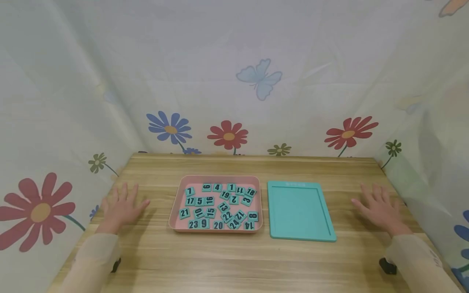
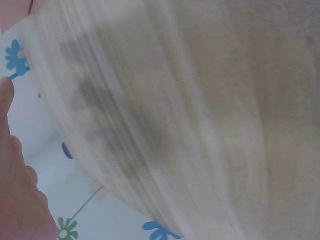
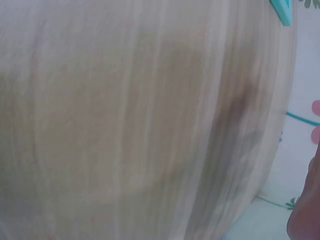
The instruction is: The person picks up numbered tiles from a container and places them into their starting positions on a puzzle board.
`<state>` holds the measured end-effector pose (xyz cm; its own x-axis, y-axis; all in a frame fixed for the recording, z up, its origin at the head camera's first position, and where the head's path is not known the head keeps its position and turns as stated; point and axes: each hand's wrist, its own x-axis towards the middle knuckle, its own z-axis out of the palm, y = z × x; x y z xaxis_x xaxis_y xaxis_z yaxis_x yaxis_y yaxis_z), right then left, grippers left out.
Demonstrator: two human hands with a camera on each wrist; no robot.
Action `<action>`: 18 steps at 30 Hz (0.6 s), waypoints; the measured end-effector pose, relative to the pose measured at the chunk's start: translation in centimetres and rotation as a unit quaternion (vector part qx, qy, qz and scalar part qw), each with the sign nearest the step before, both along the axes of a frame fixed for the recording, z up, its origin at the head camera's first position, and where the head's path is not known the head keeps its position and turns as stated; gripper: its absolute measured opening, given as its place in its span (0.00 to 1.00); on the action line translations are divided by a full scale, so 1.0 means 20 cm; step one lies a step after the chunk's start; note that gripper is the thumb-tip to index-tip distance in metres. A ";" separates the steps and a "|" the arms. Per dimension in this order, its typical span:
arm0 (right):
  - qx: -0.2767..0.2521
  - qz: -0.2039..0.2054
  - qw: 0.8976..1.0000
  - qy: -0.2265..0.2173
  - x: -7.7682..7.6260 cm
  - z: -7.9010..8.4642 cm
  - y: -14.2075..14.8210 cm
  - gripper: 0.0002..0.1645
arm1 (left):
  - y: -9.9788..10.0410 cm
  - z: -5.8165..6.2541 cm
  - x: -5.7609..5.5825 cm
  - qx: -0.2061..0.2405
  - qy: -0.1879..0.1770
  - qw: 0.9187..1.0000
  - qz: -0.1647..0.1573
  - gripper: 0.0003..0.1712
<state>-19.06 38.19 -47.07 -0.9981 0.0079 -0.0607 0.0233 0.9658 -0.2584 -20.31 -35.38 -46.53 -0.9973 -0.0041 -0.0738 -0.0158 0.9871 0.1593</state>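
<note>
A pink tray [image 1: 216, 179] lies on the wooden table, holding several loose teal tiles with black numbers, among them the tile marked 21 [image 1: 184, 213] and the tile marked 8 [image 1: 253, 216]. Just right of it lies a flat teal frame board [image 1: 301, 211] with a raised rim and no tiles in it. My left hand [image 1: 122, 206] is spread at the table's left side, apart from the tray. On the right side my right hand [image 1: 379, 206] is spread too, apart from the board. Neither hand holds anything.
The wooden table [image 1: 220, 260] reaches to a white curtain [image 1: 205, 61] printed with flowers and a butterfly, which stands behind it and along both sides. Dark wrist straps [image 1: 387, 265] show below the sleeves.
</note>
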 end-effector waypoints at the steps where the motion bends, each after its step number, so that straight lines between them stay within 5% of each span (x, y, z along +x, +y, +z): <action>1: -0.002 0.003 1.000 -0.003 0.00 0.01 -0.01 0.50 | 0.01 0.01 0.00 0.001 -0.001 1.000 -0.002 0.49; 11: 0.020 0.041 0.999 0.019 -0.06 0.09 -0.18 0.50 | 0.13 0.07 -0.03 0.036 -0.037 0.998 -0.027 0.51; 18: 0.017 0.085 0.996 0.032 -0.10 0.14 -0.33 0.47 | 0.24 0.10 -0.07 0.072 0.010 0.996 -0.050 0.50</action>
